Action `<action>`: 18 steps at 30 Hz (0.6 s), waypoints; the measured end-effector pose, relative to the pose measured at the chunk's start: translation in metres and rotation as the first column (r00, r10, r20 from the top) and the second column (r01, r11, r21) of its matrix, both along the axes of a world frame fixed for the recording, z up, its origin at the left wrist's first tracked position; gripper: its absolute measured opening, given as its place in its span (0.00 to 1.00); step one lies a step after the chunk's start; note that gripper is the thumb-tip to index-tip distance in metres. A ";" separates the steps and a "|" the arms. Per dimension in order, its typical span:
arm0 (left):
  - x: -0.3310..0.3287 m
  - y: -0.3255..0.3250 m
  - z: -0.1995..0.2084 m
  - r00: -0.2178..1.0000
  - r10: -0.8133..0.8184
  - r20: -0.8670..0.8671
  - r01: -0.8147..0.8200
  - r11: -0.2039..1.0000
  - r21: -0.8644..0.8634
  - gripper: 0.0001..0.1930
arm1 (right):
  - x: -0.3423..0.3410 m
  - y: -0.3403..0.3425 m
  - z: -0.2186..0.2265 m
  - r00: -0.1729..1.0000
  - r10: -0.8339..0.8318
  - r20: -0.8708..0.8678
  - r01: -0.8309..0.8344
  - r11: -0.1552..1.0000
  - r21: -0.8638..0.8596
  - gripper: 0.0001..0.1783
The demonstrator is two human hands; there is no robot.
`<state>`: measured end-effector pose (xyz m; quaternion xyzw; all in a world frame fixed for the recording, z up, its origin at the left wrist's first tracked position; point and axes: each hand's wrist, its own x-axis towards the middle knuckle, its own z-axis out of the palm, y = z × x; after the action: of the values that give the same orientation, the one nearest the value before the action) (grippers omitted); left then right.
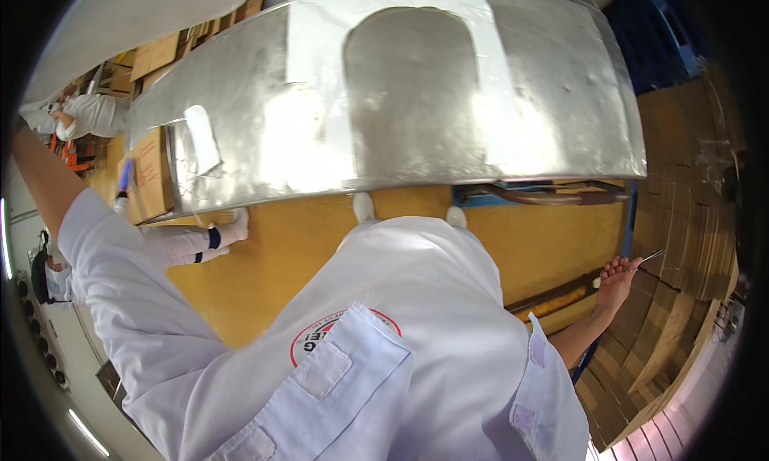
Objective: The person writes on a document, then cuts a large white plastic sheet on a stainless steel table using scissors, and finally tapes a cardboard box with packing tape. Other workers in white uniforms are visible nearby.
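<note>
My right hand (pixel 615 282) is out at the right, its fingers closed around a thin, silvery, pen-like tool (pixel 653 256). The tool's narrow end points away toward the stacked cardboard (pixel 677 197). Raised at the far left, my left forearm (pixel 50 173) runs to the dark rim of the picture, and the hand itself is out of sight. A large pale sheet (pixel 160 16) fills the upper left corner, near that arm; whether my left hand touches it is hidden. In front of me a thin white sheet (pixel 316 28) lies on the metal table (pixel 561 84), around an arch-shaped bare area.
A small white piece (pixel 202 139) lies near the table's left end, beside a cardboard box (pixel 150 177). A person's white-clad legs (pixel 180 243) show at the left, another person (pixel 92 115) farther back. Under the table's right part is a dark curved bar (pixel 553 197); blue pallets (pixel 653 36) stand beyond.
</note>
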<state>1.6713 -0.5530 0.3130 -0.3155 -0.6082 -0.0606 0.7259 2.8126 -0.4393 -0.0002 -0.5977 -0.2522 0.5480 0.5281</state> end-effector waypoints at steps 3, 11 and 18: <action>-0.023 -0.033 0.007 0.996 -0.003 -0.087 -0.010 0.988 -0.154 0.10 | -0.079 -0.022 -0.013 0.999 -0.013 -0.042 0.014 1.000 0.020 0.17; -0.082 -0.039 -0.115 1.000 0.006 0.025 0.000 0.974 -0.226 0.09 | -0.252 -0.034 0.029 0.957 0.290 0.003 -0.288 0.952 -0.103 0.19; -0.073 -0.040 -0.255 0.684 0.500 0.532 -0.098 0.785 -0.612 0.18 | -0.264 -0.092 0.028 0.965 0.199 0.169 -0.158 0.961 -0.227 0.21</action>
<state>1.5982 -0.5931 0.0585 -0.3530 -0.8629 0.1282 0.3381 2.5489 -0.5316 0.0276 -0.6748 -0.2948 0.5576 0.3831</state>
